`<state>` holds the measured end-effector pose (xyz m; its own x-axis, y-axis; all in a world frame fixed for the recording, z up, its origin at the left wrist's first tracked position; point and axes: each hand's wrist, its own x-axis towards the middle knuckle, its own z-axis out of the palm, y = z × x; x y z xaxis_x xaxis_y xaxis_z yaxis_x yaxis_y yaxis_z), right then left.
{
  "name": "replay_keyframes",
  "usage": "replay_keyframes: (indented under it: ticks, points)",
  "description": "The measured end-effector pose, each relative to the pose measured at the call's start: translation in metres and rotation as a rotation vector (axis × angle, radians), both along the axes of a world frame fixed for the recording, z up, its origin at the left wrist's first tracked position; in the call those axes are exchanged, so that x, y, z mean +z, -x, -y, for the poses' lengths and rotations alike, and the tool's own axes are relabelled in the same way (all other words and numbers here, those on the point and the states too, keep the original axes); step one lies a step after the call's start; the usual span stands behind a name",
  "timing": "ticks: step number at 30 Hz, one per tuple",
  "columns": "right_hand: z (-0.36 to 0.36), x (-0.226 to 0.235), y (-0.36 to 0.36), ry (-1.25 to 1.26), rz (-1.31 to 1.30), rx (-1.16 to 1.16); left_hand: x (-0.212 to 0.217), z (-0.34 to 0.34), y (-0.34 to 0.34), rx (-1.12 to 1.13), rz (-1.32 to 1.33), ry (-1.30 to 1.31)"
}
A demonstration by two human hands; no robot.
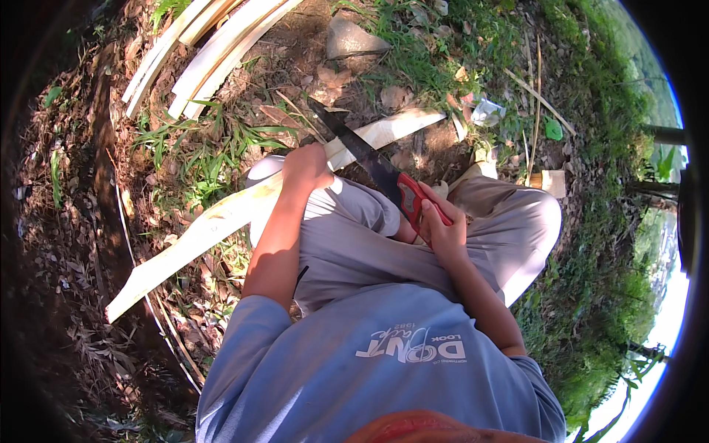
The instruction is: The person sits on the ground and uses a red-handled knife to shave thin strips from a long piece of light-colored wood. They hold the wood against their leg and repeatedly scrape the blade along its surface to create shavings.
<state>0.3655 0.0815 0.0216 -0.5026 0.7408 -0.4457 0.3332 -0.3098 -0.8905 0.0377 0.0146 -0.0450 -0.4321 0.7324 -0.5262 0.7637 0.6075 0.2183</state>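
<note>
Planks (214, 44), pale and stacked, lie on the ground at upper left. Below them a long pale strip of wood (221, 214) runs diagonally across the lap. Left hand (306, 166) is clamped down on it, fingers curled tight over the strip. Right beside, the dark saw blade (362, 151) crosses the strip. Right hand (439, 229) is wrapped closed around the saw's red handle (410, 196).

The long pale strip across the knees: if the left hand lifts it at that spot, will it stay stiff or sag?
The strip is long, thin and flat, so its free ends would probably droop a little. It looks like split wood, likely light for its length. The left hand grips near mid-length, so it should balance rather than tip; the saw rests across it.
</note>
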Motion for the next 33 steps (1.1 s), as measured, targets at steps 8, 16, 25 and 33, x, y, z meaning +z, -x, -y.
replay_keyframes:
  ticks: [8,16,25,33]
  points:
    - [0.01,0.099,-0.078,-0.04,0.181,0.044,0.008,0.002,-0.006,0.033,-0.02,-0.041]
    - [0.005,0.021,0.016,-0.225,-0.033,0.173,0.009,-0.002,-0.004,-0.009,-0.024,0.004]
    - [-0.107,0.125,-0.011,-0.224,0.062,0.173,0.01,0.003,-0.008,-0.034,-0.075,-0.001]
    - [-0.241,0.16,-0.015,-0.369,-0.029,0.057,0.014,-0.001,-0.015,0.019,-0.099,-0.027]
